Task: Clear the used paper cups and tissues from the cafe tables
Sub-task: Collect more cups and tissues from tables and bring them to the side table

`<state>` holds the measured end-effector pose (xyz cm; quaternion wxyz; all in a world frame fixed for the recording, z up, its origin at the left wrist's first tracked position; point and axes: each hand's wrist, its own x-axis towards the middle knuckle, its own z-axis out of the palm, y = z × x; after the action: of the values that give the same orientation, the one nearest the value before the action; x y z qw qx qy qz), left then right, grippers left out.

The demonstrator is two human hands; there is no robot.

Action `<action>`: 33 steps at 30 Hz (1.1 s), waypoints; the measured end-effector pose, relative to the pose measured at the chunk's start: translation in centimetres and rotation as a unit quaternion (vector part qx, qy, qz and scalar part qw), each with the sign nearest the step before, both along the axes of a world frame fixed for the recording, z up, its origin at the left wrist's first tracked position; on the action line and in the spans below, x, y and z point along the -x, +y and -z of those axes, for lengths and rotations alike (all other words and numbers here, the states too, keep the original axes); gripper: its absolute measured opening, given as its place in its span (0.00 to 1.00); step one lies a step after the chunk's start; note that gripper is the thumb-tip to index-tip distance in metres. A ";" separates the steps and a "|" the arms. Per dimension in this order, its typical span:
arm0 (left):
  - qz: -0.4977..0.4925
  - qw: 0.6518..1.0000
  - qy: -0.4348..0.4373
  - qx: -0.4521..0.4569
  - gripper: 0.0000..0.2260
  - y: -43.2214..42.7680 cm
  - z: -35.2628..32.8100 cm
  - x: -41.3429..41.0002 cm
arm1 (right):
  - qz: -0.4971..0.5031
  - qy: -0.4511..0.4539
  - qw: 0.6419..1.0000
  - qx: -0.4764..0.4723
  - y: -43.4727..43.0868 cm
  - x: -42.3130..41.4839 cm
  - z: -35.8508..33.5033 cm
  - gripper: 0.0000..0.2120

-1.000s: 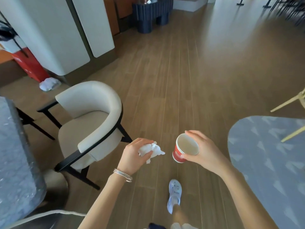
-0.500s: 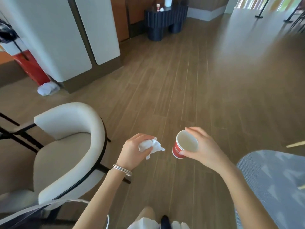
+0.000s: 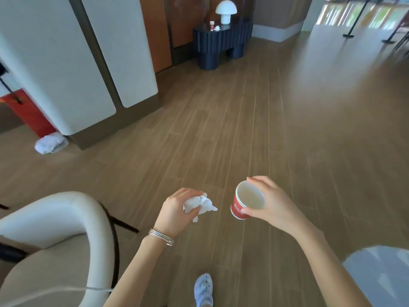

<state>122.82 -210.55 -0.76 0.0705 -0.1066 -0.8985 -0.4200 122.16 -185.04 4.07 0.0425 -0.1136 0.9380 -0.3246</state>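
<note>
My left hand (image 3: 177, 212) is closed around a crumpled white tissue (image 3: 200, 204), held over the wooden floor at lower centre. My right hand (image 3: 273, 206) grips a red paper cup (image 3: 245, 201) by its rim and side; the cup is tilted toward me and looks empty inside. Far ahead, a dark blue side table (image 3: 221, 41) carries another small red cup (image 3: 212, 25) and a white tissue (image 3: 217, 28) beside a white mushroom lamp (image 3: 226, 11).
A cream armchair (image 3: 55, 240) with black legs stands at lower left. A grey patterned table edge (image 3: 380, 273) shows at lower right. White wall panels (image 3: 66, 63) and a red object (image 3: 28, 114) with a white bundle (image 3: 51, 142) lie left. Wide wooden floor stretches ahead.
The view has advanced and lifted: the armchair and patterned table slid down and outward, and the dark side table with the lamp came into view. Both hands keep their hold.
</note>
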 end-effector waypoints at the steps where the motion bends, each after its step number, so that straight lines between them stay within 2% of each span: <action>1: 0.002 1.000 0.005 -0.001 0.13 0.0 -0.5 2.4 | 0.001 0.005 1.000 0.000 -0.1 2.2 -0.6 0.36; 5: 0.012 1.000 0.019 0.000 0.13 0.1 -1.7 10.9 | 0.017 0.032 0.999 0.014 -0.3 10.0 -1.7 0.36; 18: 0.003 1.000 -0.019 0.007 0.13 1.9 1.0 32.3 | -0.005 -0.016 1.000 0.008 1.9 31.6 2.5 0.37; 27: -0.029 1.000 0.008 -0.009 0.14 5.1 -1.5 52.2 | -0.026 0.016 1.000 0.006 4.6 53.0 -1.2 0.38; 33: -0.035 0.999 -0.006 -0.015 0.14 5.4 -0.7 60.8 | -0.038 0.019 0.999 0.009 4.6 63.1 -1.2 0.38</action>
<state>62.04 -205.12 -0.09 0.0816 -0.0714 -0.8958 -0.4310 59.05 -180.40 5.23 0.0362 -0.1557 0.9307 -0.3289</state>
